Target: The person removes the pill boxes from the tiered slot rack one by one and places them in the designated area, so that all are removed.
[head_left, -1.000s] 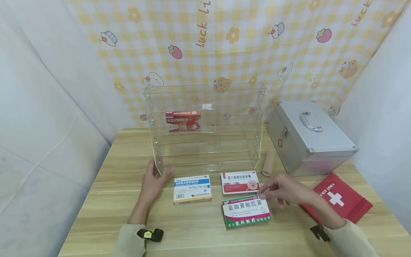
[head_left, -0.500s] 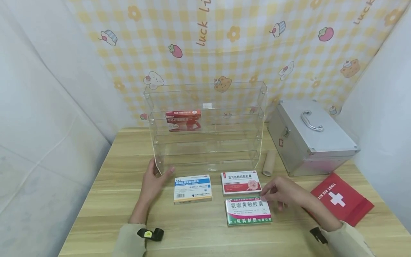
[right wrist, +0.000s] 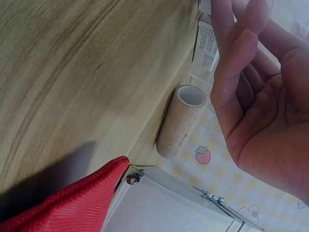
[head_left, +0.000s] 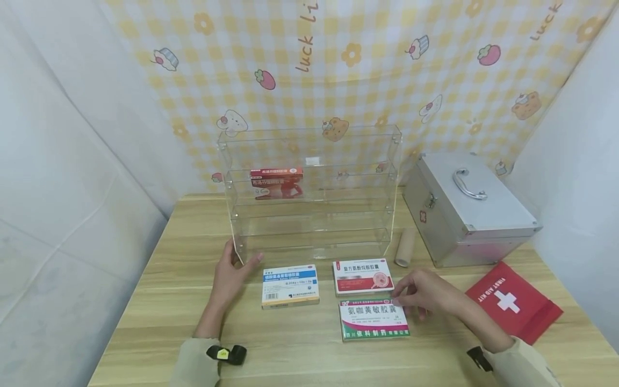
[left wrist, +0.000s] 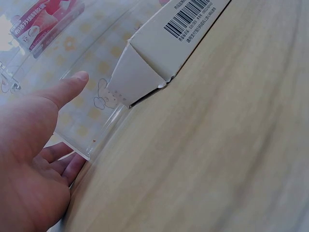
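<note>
Left hand fingers relaxed and apart, touching the clear acrylic shelf front corner, beside blue box; right hand fingers loosely curled, tips on the green box top-right edge, flat on surface; bare wood near front.

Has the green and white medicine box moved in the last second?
Yes. The green and white box turned from tilted to square with the red and white box, with the right hand at its corner.

3 boxes before shelf, case right, roll btwn
</note>
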